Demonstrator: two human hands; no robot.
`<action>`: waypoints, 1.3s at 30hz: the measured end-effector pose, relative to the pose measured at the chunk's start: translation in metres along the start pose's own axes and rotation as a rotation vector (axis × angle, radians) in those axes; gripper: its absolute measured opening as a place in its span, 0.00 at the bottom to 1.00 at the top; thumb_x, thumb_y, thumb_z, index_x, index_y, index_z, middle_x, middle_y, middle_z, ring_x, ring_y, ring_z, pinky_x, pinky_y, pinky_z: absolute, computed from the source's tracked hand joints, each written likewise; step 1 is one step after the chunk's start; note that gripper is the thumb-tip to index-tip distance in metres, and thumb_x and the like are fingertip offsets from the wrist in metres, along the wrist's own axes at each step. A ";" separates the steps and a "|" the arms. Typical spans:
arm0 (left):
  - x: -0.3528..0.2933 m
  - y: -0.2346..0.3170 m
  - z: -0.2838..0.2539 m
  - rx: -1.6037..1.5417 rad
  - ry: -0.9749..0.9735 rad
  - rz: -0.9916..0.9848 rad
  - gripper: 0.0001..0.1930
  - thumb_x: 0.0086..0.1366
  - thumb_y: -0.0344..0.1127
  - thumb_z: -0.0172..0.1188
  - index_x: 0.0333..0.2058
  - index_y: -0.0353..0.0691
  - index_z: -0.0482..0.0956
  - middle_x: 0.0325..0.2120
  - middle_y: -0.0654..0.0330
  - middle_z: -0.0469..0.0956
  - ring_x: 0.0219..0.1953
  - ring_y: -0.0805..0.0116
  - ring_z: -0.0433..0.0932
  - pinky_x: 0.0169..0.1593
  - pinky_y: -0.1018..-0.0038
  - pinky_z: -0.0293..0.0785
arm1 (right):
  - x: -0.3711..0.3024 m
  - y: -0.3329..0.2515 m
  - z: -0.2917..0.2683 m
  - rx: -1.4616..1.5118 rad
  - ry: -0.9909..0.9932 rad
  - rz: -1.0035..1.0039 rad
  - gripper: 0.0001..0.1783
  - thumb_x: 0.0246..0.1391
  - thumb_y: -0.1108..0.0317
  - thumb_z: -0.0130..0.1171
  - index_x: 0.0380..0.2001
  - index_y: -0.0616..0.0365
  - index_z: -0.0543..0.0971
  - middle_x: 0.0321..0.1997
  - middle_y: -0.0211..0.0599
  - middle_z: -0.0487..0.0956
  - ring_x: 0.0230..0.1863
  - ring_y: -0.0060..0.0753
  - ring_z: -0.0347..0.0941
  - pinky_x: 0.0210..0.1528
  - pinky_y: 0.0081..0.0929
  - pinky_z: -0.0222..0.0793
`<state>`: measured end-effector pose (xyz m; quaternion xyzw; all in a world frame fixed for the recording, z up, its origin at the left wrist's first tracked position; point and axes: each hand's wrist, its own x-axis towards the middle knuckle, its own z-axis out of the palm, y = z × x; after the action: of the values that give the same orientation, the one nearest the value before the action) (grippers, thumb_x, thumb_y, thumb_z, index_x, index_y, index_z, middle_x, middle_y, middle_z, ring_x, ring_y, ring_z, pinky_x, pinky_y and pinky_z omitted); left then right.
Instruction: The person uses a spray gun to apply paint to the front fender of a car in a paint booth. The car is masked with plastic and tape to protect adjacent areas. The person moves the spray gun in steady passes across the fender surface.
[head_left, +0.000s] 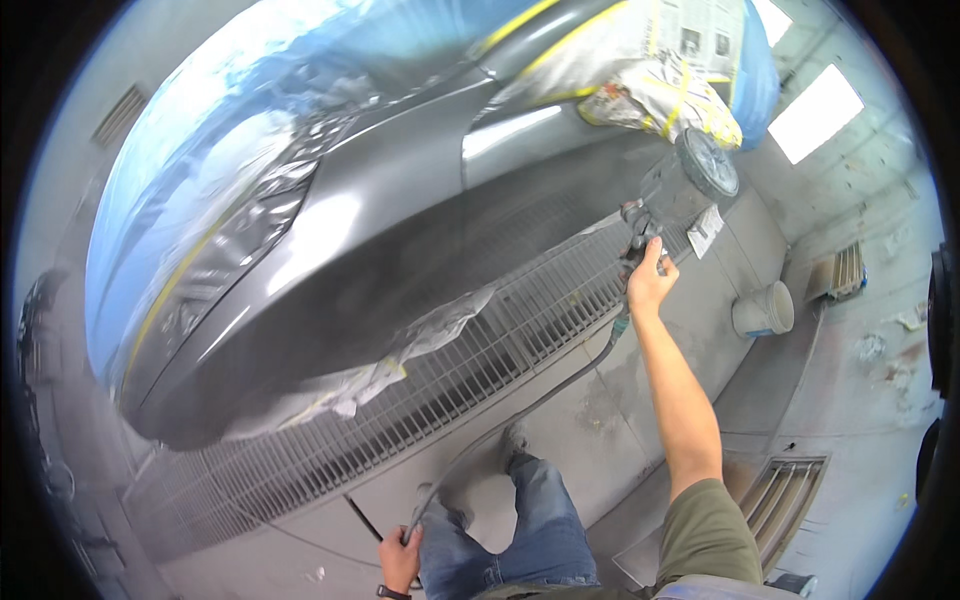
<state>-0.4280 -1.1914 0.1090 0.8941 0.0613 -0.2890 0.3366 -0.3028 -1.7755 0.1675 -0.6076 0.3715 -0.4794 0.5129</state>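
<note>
My right hand point(650, 284) is wrapped round the grip of a spray gun point(637, 232), held out ahead at the right. On the gun sits a large grey paint cup point(684, 184), tilted, with a round lid. Beyond it stretches the dark grey car body point(370, 200), partly covered in masking. From the gun's lower end an air hose point(530, 407) curves down and left across the floor area to my left hand point(399, 562). That hand is low beside my leg, its fingers closed round the hose.
Blue plastic film point(150, 250) and taped newspaper point(695, 45) mask parts of the car. A metal floor grating point(500, 340) runs alongside it. At the right stand a white bucket point(764, 309) and a pale wall point(850, 380) with vents. Torn masking film point(440, 325) hangs over the grating.
</note>
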 end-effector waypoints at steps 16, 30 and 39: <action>-0.106 -0.239 -0.087 -0.034 0.229 -0.199 0.29 0.63 0.53 0.68 0.18 0.31 0.71 0.13 0.45 0.68 0.16 0.54 0.64 0.24 0.57 0.63 | -0.375 -0.122 0.151 0.188 -0.600 0.159 0.14 0.62 0.70 0.62 0.46 0.70 0.82 0.25 0.28 0.80 0.25 0.13 0.72 0.25 0.18 0.65; -0.079 -0.172 -0.061 0.062 0.043 -0.122 0.31 0.65 0.58 0.63 0.21 0.30 0.74 0.15 0.42 0.70 0.19 0.47 0.68 0.27 0.57 0.66 | -0.279 -0.110 0.139 0.236 -0.692 0.279 0.13 0.64 0.69 0.60 0.45 0.68 0.83 0.29 0.31 0.81 0.29 0.17 0.76 0.27 0.17 0.71; -0.002 -0.032 -0.023 0.132 -0.098 0.070 0.29 0.64 0.57 0.64 0.22 0.31 0.77 0.17 0.43 0.73 0.20 0.46 0.72 0.28 0.58 0.69 | -0.099 -0.059 0.027 0.155 -0.422 0.275 0.18 0.67 0.57 0.57 0.51 0.60 0.77 0.35 0.33 0.81 0.27 0.23 0.80 0.20 0.18 0.68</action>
<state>-0.4285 -1.1518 0.1059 0.9008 -0.0058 -0.3238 0.2893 -0.3050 -1.6633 0.2051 -0.5968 0.2975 -0.2948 0.6844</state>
